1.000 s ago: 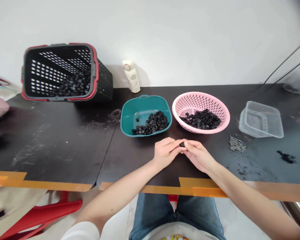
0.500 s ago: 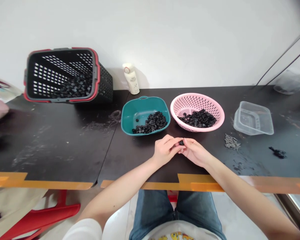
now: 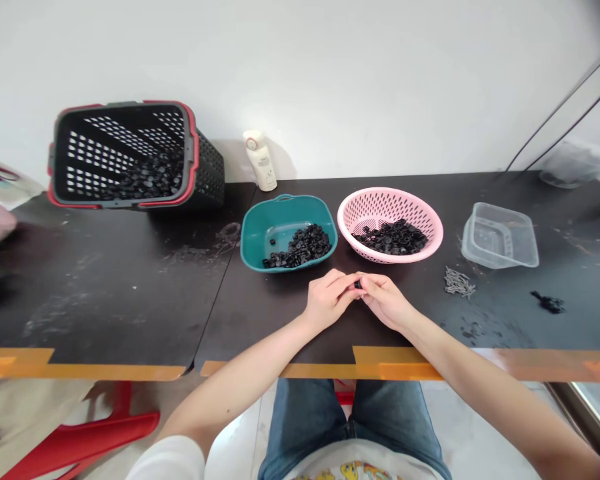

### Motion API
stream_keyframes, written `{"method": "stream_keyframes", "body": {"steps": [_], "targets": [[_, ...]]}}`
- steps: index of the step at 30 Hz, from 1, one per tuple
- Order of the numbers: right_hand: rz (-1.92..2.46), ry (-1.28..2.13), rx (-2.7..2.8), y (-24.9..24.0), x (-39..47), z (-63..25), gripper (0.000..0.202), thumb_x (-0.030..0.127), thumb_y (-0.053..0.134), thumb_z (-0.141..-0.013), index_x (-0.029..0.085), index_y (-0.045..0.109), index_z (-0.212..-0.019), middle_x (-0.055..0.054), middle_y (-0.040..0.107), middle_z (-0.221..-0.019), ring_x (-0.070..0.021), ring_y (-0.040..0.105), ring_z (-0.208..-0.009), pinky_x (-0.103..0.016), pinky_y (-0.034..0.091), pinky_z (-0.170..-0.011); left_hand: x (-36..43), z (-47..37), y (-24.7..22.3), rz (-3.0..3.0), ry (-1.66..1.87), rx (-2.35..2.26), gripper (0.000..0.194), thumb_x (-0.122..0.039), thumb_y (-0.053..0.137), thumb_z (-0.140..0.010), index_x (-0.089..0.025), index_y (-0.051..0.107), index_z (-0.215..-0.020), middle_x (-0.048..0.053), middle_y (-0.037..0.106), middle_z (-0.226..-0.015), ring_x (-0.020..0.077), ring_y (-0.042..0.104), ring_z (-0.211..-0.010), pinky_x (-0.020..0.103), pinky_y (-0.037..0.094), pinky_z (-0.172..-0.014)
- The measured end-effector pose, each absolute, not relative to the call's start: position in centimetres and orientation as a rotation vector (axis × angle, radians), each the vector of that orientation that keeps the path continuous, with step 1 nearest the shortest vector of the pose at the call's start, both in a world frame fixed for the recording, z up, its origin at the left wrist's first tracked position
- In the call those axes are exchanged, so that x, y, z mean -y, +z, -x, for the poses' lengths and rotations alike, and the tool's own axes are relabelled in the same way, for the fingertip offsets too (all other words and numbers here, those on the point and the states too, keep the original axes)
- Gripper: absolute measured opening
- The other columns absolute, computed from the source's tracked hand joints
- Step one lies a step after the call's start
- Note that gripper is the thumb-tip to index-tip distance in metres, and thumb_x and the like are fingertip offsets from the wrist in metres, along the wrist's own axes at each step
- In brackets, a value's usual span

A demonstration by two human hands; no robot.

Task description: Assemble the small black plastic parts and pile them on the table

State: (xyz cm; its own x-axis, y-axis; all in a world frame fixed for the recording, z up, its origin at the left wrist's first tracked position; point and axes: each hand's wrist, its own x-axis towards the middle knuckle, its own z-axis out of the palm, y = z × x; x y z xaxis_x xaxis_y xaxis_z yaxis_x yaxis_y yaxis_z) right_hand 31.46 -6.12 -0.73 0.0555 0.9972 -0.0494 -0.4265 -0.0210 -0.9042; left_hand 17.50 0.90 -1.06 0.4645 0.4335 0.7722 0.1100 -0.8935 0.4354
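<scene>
My left hand (image 3: 330, 297) and my right hand (image 3: 384, 299) meet above the black table, fingertips together. Pinched between them is a small round black plastic part (image 3: 358, 285), mostly covered by the fingers. Just behind my hands stands a teal basin (image 3: 250, 230) with a heap of small black ring-like parts (image 3: 305, 247) at its front right. To its right, a pink colander (image 3: 347, 220) holds more black parts (image 3: 395, 237).
A dark basket (image 3: 195, 157) with red trim, holding black parts, leans at the back left. Near it stands a white bottle (image 3: 261, 163). On the right are a clear plastic tub (image 3: 500, 237), a pile of screws (image 3: 459, 283) and some small black pieces (image 3: 549, 303). Orange tape (image 3: 280, 371) lines the front edge.
The view has shifted slightly. My right hand has turned a little around the black part, which is now more covered; both hands still hold it in the same place.
</scene>
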Motion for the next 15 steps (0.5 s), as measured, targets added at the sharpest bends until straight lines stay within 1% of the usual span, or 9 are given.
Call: {"method": "stream_keyframes", "body": {"steps": [3, 5, 9, 12, 15], "targets": [[0.919, 1.373, 0.797, -0.6, 6.2, -31.4, 0.029, 0.046, 0.072, -0.076, 0.019, 0.069, -0.066, -0.001, 0.054, -0.068, -0.0133, 0.047, -0.067, -0.028, 0.043, -0.068, -1.0, -17.5, -1.2, -2.402, 1.421, -0.425, 0.022, -0.033, 0.061, -0.087, -0.017, 0.067, -0.101, 0.001, 0.063, -0.074, 0.0090, 0.060, -0.065, 0.018, 0.048, -0.058], [0.908, 1.379, 0.762, -0.6, 6.1, -31.3, 0.028, 0.046, 0.074, -0.074, 0.019, 0.070, -0.068, -0.001, 0.054, -0.068, -0.0125, 0.046, -0.066, -0.028, 0.043, -0.067, -1.1, -17.5, -1.2, -2.413, 1.399, -0.431, 0.023, -0.034, 0.061, -0.087, -0.017, 0.066, -0.101, 0.001, 0.062, -0.075, 0.0092, 0.060, -0.066, 0.018, 0.048, -0.058], [0.944, 1.367, 0.711, -0.5, 5.8, -31.1, 0.030, 0.048, 0.073, -0.074, 0.018, 0.071, -0.073, -0.001, 0.057, -0.070, -0.0106, 0.044, -0.062, -0.026, 0.043, -0.063, -1.5, -17.4, -1.1, -2.428, 1.269, -0.493, 0.025, -0.036, 0.056, -0.089, -0.017, 0.063, -0.104, 0.004, 0.060, -0.089, 0.0100, 0.061, -0.071, 0.019, 0.050, -0.060], [0.965, 1.392, 0.728, -0.4, 5.5, -31.4, 0.032, 0.049, 0.071, -0.076, 0.017, 0.071, -0.079, -0.001, 0.057, -0.069, -0.0097, 0.044, -0.061, -0.025, 0.043, -0.062, -1.8, -17.4, -0.8, -2.445, 1.243, -0.499, 0.028, -0.034, 0.054, -0.091, -0.018, 0.060, -0.113, 0.007, 0.059, -0.101, 0.0116, 0.062, -0.080, 0.023, 0.053, -0.068], [1.045, 1.337, 0.783, -0.5, 5.4, -32.0, 0.034, 0.050, 0.069, -0.077, 0.017, 0.071, -0.082, 0.000, 0.055, -0.068, -0.0097, 0.045, -0.061, -0.024, 0.042, -0.061, -1.8, -17.5, -0.2, -2.525, 1.188, -0.473, 0.027, -0.031, 0.051, -0.093, -0.017, 0.057, -0.115, 0.007, 0.062, -0.101, 0.0144, 0.061, -0.088, 0.028, 0.052, -0.079]]}}
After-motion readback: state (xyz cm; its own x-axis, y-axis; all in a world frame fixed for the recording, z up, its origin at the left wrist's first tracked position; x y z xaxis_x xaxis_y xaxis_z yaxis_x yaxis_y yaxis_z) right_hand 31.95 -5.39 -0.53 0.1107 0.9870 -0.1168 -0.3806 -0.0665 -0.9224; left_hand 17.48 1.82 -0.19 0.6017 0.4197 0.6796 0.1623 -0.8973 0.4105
